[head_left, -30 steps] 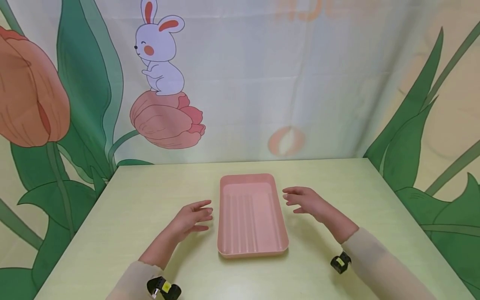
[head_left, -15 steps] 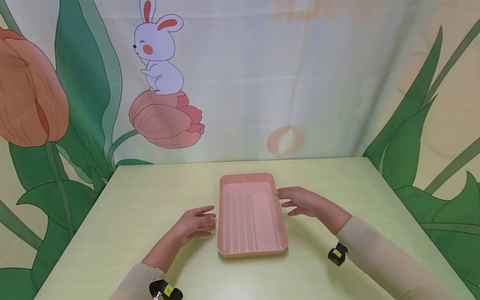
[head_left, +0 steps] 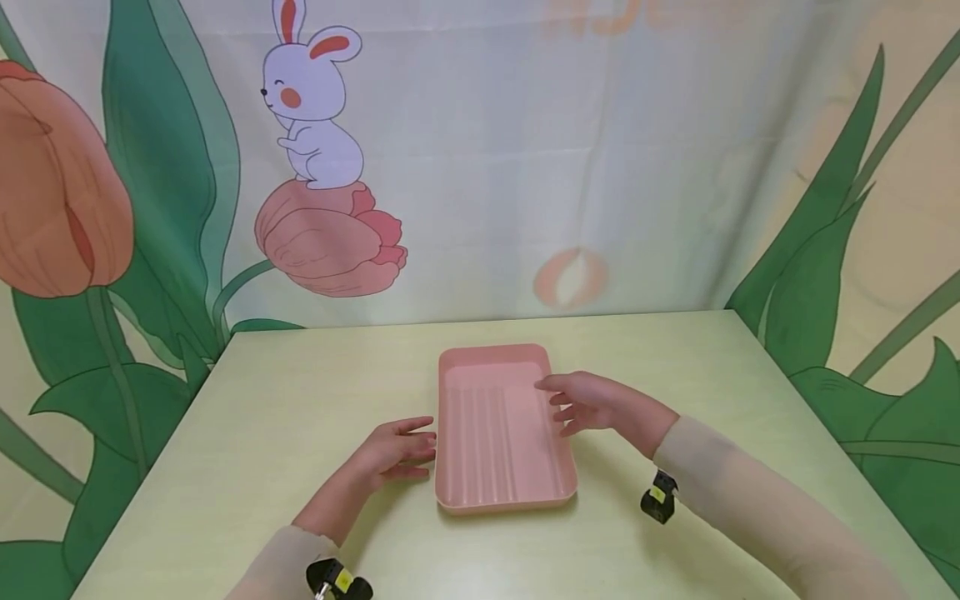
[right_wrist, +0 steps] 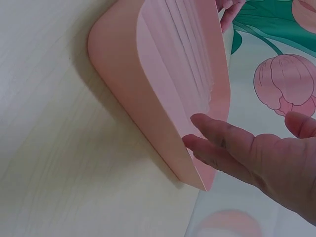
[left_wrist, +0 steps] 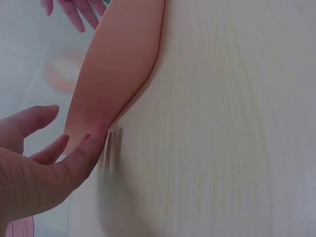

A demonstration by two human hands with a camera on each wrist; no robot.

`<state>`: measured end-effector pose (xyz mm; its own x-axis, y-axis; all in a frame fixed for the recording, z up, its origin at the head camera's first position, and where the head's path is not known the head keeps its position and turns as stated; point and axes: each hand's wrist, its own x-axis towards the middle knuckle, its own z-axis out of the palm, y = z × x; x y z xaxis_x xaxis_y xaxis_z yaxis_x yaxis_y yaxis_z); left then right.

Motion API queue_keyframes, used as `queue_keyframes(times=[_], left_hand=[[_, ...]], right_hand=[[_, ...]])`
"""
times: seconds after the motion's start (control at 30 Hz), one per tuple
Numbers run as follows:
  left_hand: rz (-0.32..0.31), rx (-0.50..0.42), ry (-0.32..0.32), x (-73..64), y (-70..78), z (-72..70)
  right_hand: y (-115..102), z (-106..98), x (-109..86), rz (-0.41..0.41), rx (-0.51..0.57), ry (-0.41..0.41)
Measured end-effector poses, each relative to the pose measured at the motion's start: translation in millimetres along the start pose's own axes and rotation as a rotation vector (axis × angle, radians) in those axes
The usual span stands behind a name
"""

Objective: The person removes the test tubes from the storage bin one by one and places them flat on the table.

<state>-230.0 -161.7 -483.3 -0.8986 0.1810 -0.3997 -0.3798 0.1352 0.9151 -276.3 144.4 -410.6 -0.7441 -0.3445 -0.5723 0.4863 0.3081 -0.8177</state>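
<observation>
A pink rectangular tray (head_left: 536, 425) with raised ridges along its left half lies flat on the table, with nothing in it. My left hand (head_left: 397, 450) is at the tray's left side, its fingers loosely spread and fingertips right at the wall. In the left wrist view the left hand (left_wrist: 49, 168) overlaps the tray's end (left_wrist: 113, 54). On the other side, my right hand (head_left: 588, 402) reaches over the right rim, fingers extended. The right wrist view has the right hand's fingertips (right_wrist: 197, 140) close at the rim of the tray (right_wrist: 118, 59).
The pale wooden table (head_left: 315, 375) extends around the tray on all sides. Behind it hangs a cloth backdrop (head_left: 480, 167) printed with a rabbit, tulips and leaves. A small black camera (head_left: 658, 497) sits at the right wrist, another camera (head_left: 339, 581) at the left.
My right hand has moved left from beside the tray to over its right rim. My left hand has shifted slightly right and nearer, up to the left wall. The tray stays put.
</observation>
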Motion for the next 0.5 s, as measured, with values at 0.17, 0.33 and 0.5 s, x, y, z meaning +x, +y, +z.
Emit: queue_keyframes(times=[0.17, 0.33, 0.5], left_hand=[[-0.009, -0.019, -0.003, -0.5, 0.4, 1.6], [-0.014, -0.048, -0.005, 1.0, -1.7, 4.0], [-0.005, -0.077, -0.016, 2.7, -5.2, 5.2]], right_hand=[[2, 4, 6.3, 0.018, 0.003, 0.017], [5, 7, 10.5, 0.035, -0.013, 0.039], [4, 12, 12.7, 0.055, -0.018, 0.031]])
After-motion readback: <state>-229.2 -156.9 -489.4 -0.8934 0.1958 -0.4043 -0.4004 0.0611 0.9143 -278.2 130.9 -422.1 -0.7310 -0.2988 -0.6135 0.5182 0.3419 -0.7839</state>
